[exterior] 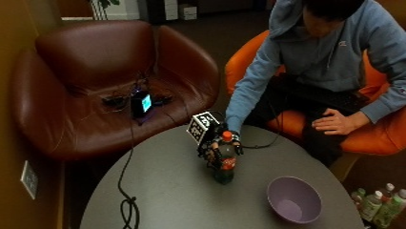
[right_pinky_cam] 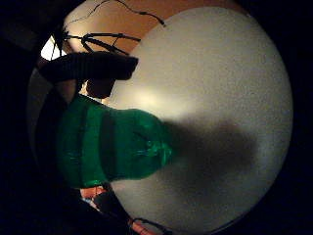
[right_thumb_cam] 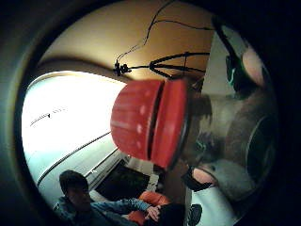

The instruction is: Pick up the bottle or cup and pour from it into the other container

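The gloved right hand (exterior: 218, 145) grips the capped bottle (exterior: 224, 164), upright on the table (exterior: 165, 191); lifting, uncapping and pouring into the bowl (exterior: 293, 199) off to its side remain.

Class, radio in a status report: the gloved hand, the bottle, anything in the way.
Right hand has its grip round the bottle, upright on the table. Red cap still on. Bowl stands apart, path between clear.

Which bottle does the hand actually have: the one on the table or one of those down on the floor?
The red-capped green bottle standing on the round table. The gloved right hand grips it. The floor bottles by the table edge are untouched.
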The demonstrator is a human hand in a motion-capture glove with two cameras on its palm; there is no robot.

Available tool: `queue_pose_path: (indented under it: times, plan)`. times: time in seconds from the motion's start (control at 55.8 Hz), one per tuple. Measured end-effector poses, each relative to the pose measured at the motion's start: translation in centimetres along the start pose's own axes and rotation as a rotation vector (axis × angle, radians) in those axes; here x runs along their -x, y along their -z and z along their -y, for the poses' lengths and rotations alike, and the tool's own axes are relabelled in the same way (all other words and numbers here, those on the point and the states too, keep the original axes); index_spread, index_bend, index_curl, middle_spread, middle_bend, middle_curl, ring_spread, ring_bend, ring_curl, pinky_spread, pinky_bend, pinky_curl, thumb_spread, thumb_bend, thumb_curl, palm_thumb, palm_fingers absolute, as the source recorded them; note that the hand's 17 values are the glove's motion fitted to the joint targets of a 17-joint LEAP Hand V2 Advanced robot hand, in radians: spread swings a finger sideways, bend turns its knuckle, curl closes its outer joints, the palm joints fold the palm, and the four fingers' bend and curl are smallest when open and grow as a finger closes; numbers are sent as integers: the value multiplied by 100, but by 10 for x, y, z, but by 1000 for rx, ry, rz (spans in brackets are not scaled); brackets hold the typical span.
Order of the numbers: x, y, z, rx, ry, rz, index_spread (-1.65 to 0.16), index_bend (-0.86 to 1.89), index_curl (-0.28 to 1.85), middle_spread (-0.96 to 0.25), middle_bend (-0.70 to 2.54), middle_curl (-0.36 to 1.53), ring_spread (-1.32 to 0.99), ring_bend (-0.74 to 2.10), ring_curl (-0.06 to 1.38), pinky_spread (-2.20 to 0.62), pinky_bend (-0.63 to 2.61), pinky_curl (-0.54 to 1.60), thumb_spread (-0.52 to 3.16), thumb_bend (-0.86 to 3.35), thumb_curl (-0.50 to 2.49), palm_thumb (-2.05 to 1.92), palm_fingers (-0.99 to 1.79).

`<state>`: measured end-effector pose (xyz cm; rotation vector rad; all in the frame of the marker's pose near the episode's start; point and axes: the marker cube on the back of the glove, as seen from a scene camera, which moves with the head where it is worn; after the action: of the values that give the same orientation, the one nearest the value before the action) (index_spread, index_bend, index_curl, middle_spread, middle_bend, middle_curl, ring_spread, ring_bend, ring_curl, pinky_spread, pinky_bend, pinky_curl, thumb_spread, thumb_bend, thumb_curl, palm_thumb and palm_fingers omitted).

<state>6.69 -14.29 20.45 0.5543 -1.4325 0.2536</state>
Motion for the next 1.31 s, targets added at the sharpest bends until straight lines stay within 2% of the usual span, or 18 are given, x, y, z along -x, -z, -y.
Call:
queue_pose_path:
  times: [0.251, 0.448, 0.519, 0.734, 1.093, 1.308]
  plan:
    - [10, -5, 8, -37, -41, 9, -17, 12, 34, -6, 34, 47, -14, 48, 41, -14, 32, 37, 49, -4, 64, 96, 116]
    - [43, -9, 9, 66, -13, -110, -15, 13, 34, -7, 34, 48, -14, 49, 42, -17, 38, 39, 39, -3, 67, 97, 118]
    - [39, 2, -10, 149, 30, -196, -15, 14, 35, -7, 34, 49, -15, 49, 43, -18, 39, 39, 37, -4, 67, 97, 118]
    - [89, -10, -2, 348, 86, -538, -14, 14, 36, -7, 35, 50, -15, 49, 43, -20, 41, 39, 34, -4, 69, 97, 118]
    - [172, -51, 9, 579, 17, -1146, -14, 13, 37, -8, 34, 50, -16, 48, 44, -21, 45, 40, 33, -4, 70, 96, 119]
    - [208, -100, 17, 605, 165, -1705, -14, 14, 37, -8, 33, 50, -16, 48, 44, -22, 46, 40, 33, -4, 70, 95, 119]
